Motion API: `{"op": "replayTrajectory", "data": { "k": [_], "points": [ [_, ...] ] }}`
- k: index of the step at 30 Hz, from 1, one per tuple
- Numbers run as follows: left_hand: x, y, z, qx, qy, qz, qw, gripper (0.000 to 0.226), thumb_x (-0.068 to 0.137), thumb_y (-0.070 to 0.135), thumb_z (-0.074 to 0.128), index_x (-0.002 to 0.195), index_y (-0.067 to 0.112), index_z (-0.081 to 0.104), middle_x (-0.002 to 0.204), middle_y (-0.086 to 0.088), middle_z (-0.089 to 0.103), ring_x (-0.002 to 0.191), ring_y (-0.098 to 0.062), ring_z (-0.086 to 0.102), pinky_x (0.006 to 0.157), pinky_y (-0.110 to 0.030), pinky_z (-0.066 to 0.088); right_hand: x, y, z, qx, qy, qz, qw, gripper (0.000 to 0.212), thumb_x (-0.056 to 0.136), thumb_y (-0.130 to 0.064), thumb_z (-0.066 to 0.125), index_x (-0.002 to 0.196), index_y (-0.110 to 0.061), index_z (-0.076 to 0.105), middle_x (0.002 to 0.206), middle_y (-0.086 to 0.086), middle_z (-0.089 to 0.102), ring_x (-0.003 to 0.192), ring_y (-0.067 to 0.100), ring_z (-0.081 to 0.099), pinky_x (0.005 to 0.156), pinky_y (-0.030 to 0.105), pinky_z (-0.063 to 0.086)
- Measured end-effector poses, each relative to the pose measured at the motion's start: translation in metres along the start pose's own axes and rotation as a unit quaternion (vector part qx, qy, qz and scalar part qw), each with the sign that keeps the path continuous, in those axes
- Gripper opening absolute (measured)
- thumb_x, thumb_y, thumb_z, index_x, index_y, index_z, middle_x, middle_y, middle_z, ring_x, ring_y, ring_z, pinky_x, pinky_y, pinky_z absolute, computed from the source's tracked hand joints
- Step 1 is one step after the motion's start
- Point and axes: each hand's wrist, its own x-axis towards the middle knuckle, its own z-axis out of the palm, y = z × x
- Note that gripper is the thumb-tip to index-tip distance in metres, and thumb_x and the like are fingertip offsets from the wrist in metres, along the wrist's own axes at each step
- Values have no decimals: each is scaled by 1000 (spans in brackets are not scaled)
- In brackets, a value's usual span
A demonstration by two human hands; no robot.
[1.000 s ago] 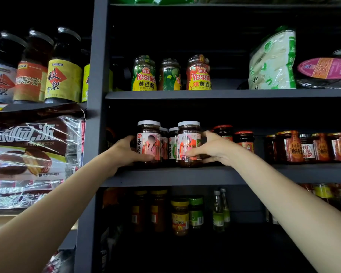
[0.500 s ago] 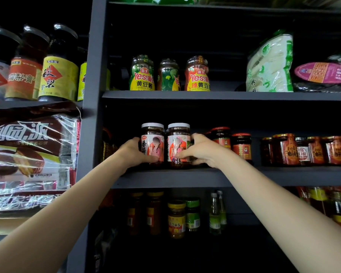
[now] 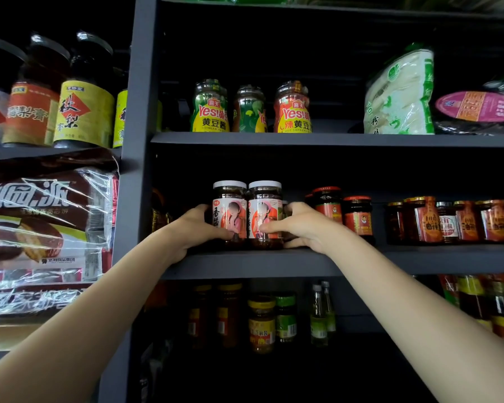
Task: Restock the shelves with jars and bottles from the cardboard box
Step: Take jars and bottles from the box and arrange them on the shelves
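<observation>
Two white-lidded jars are standing upright and touching side by side on the middle shelf (image 3: 245, 261), close to its front edge and toward its left end. The left hand (image 3: 197, 228) is curling around the left jar (image 3: 230, 213), thumb lying across the lower front of the label and the other fingers going out of sight behind the glass. The right hand (image 3: 298, 225) is gripping the right jar (image 3: 264, 213) the same way from the opposite side, thumb pressing on the label's lower front and fingers wrapping round the far side. Both jars are resting on the shelf board (whether either is lifting off it at all cannot be told from here).

Further along the same shelf, just beside the right hand, two red-capped chili jars (image 3: 344, 213) are standing, and a row of orange-labelled jars (image 3: 448, 221) is running on toward the right edge. On the shelf above, three soybean paste jars (image 3: 250, 109) are lining up near the front edge, with a white and green bag (image 3: 399, 94) well to their right. Below, small yellow- and green-lidded jars (image 3: 271, 321) and slim clear bottles (image 3: 322, 312) are sitting in shadow. In the neighbouring bay to the left, dark bottles with yellow labels (image 3: 82, 112) are standing above plastic-wrapped snack packs (image 3: 44, 228).
</observation>
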Motion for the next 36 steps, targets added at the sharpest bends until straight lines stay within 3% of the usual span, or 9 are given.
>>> {"op": "replayTrajectory", "data": {
  "k": [2,9,13,17,19,23,28,33,36],
  "points": [
    [1,-1,0,5,-2,-3,1000,65,74,8,75,132,13,45,114,-8,64,109,-22,57,101,-33,42,-2,-2,2,-5,4,-9,1000,51,73,-10,78,116,-11,50,116,5,61,113,20,56,89,40,50],
    [-1,0,-1,-19,-4,-7,1000,51,76,3,71,123,13,52,109,-6,63,111,-21,55,95,-27,39,-2,-8,11,-28,5,-7,1000,65,70,-14,81,126,-11,48,123,6,58,115,21,54,92,42,49],
    [-8,7,1,-2,23,13,1000,56,79,6,71,128,12,47,98,2,60,90,-10,55,77,-18,40,-11,-16,-4,4,8,-26,1000,53,80,-18,73,125,-6,49,120,5,59,112,20,55,101,39,43],
    [-14,7,4,159,186,145,959,66,81,17,67,140,13,37,130,-11,52,119,-26,49,97,-32,38,-6,-19,-41,10,189,-95,977,18,89,-6,53,101,-17,62,115,13,62,102,27,61,93,41,51],
    [-19,11,11,242,227,243,911,58,84,14,61,139,16,41,136,-11,47,127,-30,41,103,-40,34,-10,-15,-53,-41,212,-108,970,32,88,0,44,87,-26,62,116,11,61,101,26,60,91,41,52],
    [-19,26,32,376,195,325,846,44,91,21,48,134,26,49,146,-4,38,135,-33,29,105,-53,32,-29,-5,-53,-150,131,-115,973,47,85,8,36,97,-27,65,129,5,55,112,26,56,97,43,48],
    [-10,30,53,478,145,220,838,48,96,23,42,138,45,33,157,7,6,141,-35,4,108,-56,28,-44,-14,-30,-272,-29,-120,955,50,89,7,40,128,-20,58,136,5,51,115,25,54,96,34,47],
    [-8,23,51,498,140,225,826,59,94,13,44,141,44,28,157,2,8,141,-38,3,109,-59,26,-43,-16,-27,-288,-38,-133,947,48,87,4,35,124,-14,61,120,15,61,107,29,60,91,38,48],
    [-16,23,48,468,147,269,829,47,89,18,39,132,30,51,148,-12,33,131,-44,30,98,-61,37,-41,-11,-26,-262,34,-173,949,44,85,5,39,112,-16,67,120,12,61,108,27,58,92,34,49]
  ]
}}
